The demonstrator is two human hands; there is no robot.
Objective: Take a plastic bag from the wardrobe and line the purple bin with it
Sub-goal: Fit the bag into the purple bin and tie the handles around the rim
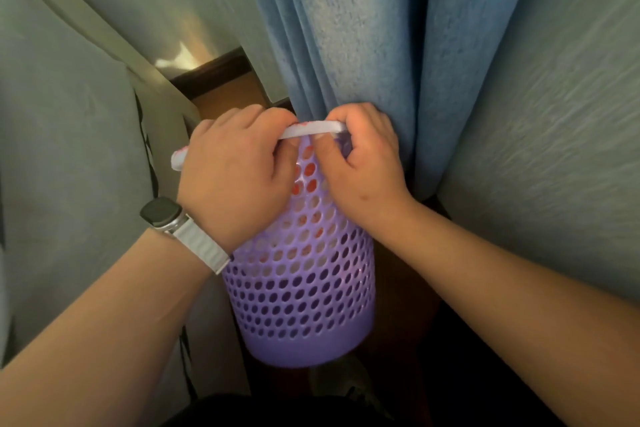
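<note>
The purple bin (304, 295), a perforated plastic basket, stands on the floor in front of me, its rim under my hands. A white plastic bag (311, 129) with red print is stretched as a band over the rim. Red patches of the bag show through the upper holes. My left hand (232, 180), with a watch on its wrist, grips the bag at the left side of the rim. My right hand (363, 163) pinches the bag's edge at the right side. The inside of the bin is hidden.
A blue curtain (363, 28) hangs right behind the bin. Grey-green walls (554, 149) close in on the right, and a pale panel (69, 149) on the left. A strip of brown floor (225, 94) and dark skirting show at the back left.
</note>
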